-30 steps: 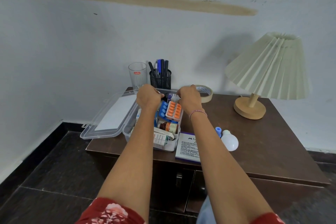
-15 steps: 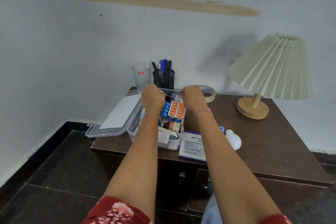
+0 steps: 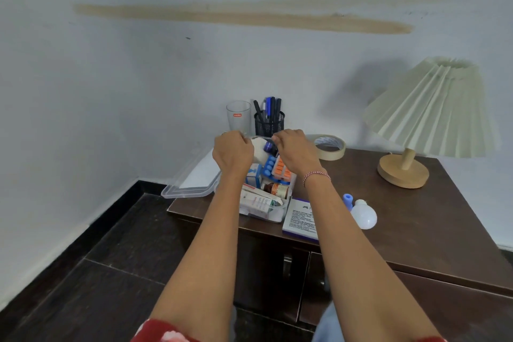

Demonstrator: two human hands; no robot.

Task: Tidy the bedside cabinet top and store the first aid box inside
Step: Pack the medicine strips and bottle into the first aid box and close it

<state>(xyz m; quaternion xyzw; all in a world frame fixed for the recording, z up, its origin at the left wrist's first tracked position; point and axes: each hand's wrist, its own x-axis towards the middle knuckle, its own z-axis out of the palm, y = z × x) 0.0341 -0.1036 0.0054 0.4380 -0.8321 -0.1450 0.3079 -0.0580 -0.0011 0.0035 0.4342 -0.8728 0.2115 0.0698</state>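
Observation:
The clear plastic first aid box [image 3: 273,215] stands open on the left of the dark brown cabinet top [image 3: 416,225], full of pill strips, bottles and cartons. Its lid [image 3: 194,180] lies folded out to the left, past the cabinet's edge. My left hand [image 3: 231,153] and my right hand [image 3: 295,151] are both at the box's far rim, fingers curled over it. The fingertips are hidden behind the knuckles.
Behind the box stand a glass [image 3: 238,116] and a mesh pen holder [image 3: 268,122]. A tape roll [image 3: 330,147], a purple-edged booklet [image 3: 301,219], a white bulb [image 3: 363,215] and a pleated lamp [image 3: 427,119] share the top. Cabinet doors [image 3: 266,272] are closed below.
Both hands stay curled at the box's far rim. The whole scene has drifted a little to the right in view; nothing on the cabinet has visibly moved.

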